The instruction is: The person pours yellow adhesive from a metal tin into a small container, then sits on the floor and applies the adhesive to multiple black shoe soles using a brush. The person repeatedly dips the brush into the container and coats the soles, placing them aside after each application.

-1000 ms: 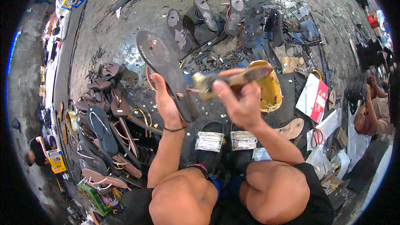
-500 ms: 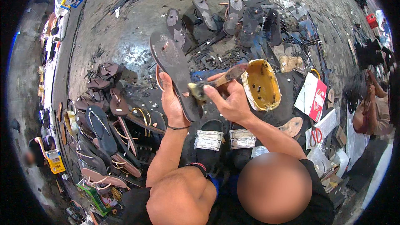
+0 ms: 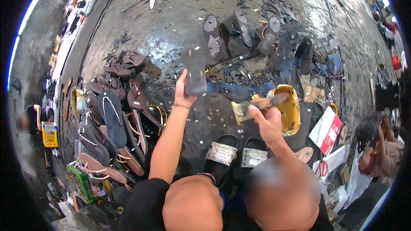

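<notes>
My left hand (image 3: 184, 92) is stretched forward, its fingers wrapped round the heel end of a dark sandal (image 3: 195, 72). The sandal's underside faces up, with small plug marks showing on it. Closed round the wooden handle of a glue brush (image 3: 241, 112) is my right hand (image 3: 270, 125). The brush's yellowed bristles point left, away from the sandal. Just behind my right hand stands a tub (image 3: 293, 110) coated inside with yellow glue; the hand and handle hide part of its near side.
Several upturned sandals (image 3: 212, 38) lie in a row on the far floor. On the left is a heap of finished sandals (image 3: 112, 117). A red-and-white box (image 3: 326, 130) and red scissors (image 3: 322, 169) lie at the right, where another person (image 3: 381, 152) sits. Black scraps litter the floor.
My left hand has moved forward with the sandal, turning it more level. My right hand has drawn the brush off the sandal toward the glue tub. The whole view has shifted.
</notes>
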Demonstrator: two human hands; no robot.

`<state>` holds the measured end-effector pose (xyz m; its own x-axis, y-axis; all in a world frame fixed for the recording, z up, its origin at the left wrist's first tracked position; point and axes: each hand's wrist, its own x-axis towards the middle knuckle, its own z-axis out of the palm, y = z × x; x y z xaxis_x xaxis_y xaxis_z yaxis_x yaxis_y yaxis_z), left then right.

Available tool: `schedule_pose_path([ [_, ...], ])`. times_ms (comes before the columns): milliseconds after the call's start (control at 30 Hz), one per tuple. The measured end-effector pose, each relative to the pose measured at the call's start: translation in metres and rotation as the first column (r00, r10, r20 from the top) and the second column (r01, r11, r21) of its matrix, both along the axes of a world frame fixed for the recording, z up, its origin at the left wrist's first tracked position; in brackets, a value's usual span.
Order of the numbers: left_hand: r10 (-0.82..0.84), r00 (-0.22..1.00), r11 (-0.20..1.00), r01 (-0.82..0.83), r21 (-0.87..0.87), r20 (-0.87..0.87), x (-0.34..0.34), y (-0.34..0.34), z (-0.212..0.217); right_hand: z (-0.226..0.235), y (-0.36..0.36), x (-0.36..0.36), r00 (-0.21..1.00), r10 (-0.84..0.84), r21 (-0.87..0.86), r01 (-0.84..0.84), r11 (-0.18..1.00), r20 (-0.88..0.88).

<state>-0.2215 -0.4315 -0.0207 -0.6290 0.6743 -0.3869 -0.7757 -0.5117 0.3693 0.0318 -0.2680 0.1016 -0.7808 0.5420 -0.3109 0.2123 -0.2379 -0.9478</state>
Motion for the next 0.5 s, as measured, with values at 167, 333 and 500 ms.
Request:
schedule_pose_path([
  [167,0.432,0.902,0.837,-0.4,-0.373,0.002,-0.056,0.014,0.004,-0.038,-0.006,0.028,0.996,-0.049,0.23,0.031,0.973,0.076],
  [333,-0.433,0.346,0.417,-0.742,-0.525,-0.832,0.016,-0.061,0.054,-0.073,0.088,0.088,0.933,-0.324,0.804,0.073,0.591,0.154],
  [500,-0.806,0.486,-0.453,-0.874,-0.174,-0.34,-0.004,-0.228,0.114,-0.094,0.107,0.094,0.847,-0.32,0.864,-0.272,0.424,0.424],
])
